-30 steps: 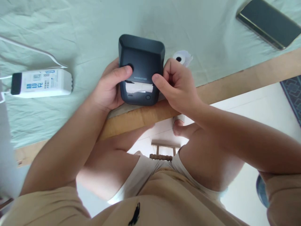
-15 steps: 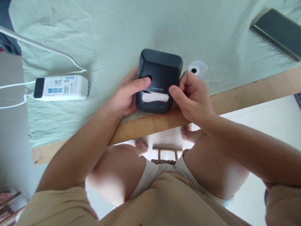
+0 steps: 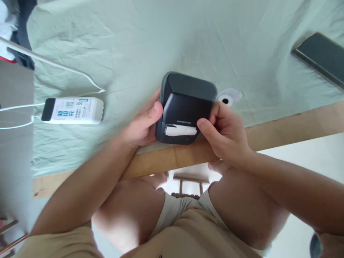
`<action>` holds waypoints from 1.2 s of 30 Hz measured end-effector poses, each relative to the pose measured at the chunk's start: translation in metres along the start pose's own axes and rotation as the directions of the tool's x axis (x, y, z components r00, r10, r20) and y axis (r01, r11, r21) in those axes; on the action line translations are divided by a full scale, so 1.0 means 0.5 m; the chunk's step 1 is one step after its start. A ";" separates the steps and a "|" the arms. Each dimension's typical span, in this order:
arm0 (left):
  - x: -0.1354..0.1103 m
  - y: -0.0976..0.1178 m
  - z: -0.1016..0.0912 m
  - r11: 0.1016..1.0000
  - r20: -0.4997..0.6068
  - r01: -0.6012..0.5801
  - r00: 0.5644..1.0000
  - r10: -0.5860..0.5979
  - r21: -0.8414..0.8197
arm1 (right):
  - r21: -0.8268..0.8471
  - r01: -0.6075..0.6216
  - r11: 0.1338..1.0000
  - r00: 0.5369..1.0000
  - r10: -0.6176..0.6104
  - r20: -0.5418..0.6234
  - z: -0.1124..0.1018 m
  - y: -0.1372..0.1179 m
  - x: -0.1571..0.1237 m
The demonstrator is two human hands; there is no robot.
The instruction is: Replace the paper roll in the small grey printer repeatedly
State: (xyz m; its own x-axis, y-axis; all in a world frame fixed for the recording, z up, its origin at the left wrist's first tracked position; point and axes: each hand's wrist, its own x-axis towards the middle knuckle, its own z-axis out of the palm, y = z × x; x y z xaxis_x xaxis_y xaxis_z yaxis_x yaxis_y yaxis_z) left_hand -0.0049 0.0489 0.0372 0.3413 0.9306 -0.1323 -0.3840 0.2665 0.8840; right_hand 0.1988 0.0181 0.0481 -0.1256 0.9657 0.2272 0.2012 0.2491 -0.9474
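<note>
A black label printer (image 3: 188,105) is held between both hands above the near edge of the cloth-covered table. A white paper strip (image 3: 180,130) shows at its slot, below the lettering on the lid. My left hand (image 3: 143,123) grips the printer's left side, thumb on the edge and the other fingers mostly hidden beneath. At the lower right side, my right hand (image 3: 228,130) holds the printer with its thumb near the slot's end and its fingers curled. Just beyond that hand lies a small white roll (image 3: 230,96) with a dark core, partly unwound.
A white charging block (image 3: 77,110) with white cables (image 3: 59,66) lies to the left on the green cloth (image 3: 134,43). Far right rests a dark flat device, like a phone (image 3: 322,59). The table's wooden edge (image 3: 172,157) runs above my legs.
My left thumb has moved off the round spot on the lid to the printer's left edge. The printer has tilted slightly, and the whole view has shifted downward.
</note>
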 end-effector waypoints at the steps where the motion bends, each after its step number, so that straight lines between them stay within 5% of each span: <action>1: 0.002 0.003 0.007 0.999 -0.045 0.016 0.999 -0.018 -0.033 | -0.001 -0.005 1.000 1.000 0.005 -0.006 0.000 -0.001 0.000; 9: 0.013 0.017 0.035 0.980 -0.261 0.106 0.954 -0.147 -0.166 | 0.018 -0.019 1.000 1.000 0.019 -0.005 0.008 0.010 -0.002; 23: 0.019 0.014 0.047 0.990 -0.377 0.045 0.922 -0.093 -0.134 | -0.034 0.033 0.999 0.999 -0.033 0.024 0.011 0.017 -0.004; 28: 0.012 0.023 0.057 0.992 -0.336 0.052 0.938 -0.087 -0.111 | 0.003 0.025 1.000 0.999 -0.025 -0.020 0.017 0.028 -0.004; 32: -0.016 0.048 0.073 0.997 -0.333 -0.001 0.942 -0.026 -0.079 | -0.004 0.075 0.997 0.996 -0.075 -0.058 0.005 -0.009 0.010; 36: -0.060 0.069 0.095 0.991 -0.356 -0.054 0.934 0.006 -0.124 | -0.167 0.171 0.971 0.984 -0.158 0.083 -0.025 -0.089 0.027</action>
State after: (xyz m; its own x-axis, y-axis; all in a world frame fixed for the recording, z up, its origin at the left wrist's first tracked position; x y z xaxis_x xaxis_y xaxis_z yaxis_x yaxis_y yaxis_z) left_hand 0.0124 0.0185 0.0932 0.0108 0.9606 -0.2778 -0.5048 0.2451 0.8277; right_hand 0.2004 0.0210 0.0960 -0.2365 0.9045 0.3549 0.3365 0.4189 -0.8434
